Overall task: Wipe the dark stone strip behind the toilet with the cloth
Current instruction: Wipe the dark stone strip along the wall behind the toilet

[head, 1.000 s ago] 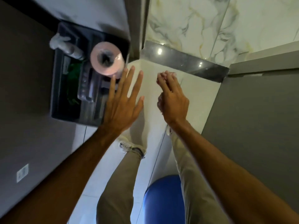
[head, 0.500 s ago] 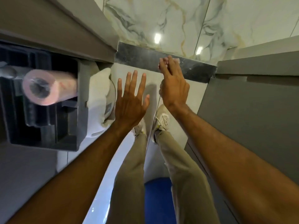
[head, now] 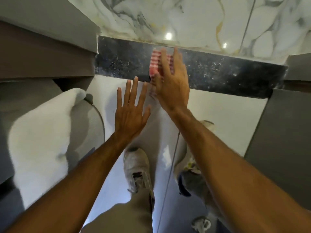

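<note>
The right hand [head: 171, 84] presses a red-checked cloth [head: 155, 62] flat against the dark stone strip [head: 218, 73], fingers nearly straight. Just below the strip, the left hand [head: 131, 113] hovers spread wide, its grip empty

White bag-like bundle [head: 40, 140] at nine o'clock, blurred, perhaps a bin liner; pale sneaker [head: 136, 167] at six; marble wall [head: 193, 19] at twelve.

Both forearms are bare, with no sleeves, watch or rings in sight. The left hand [head: 130, 113] and the right hand [head: 173, 84] wear no gloves. The legs are in khaki trousers [head: 124, 216]. On the feet are pale grey lace-up sneakers [head: 136, 167] with dark lace eyelets; the other shoe [head: 190, 180] is blurred.
</note>
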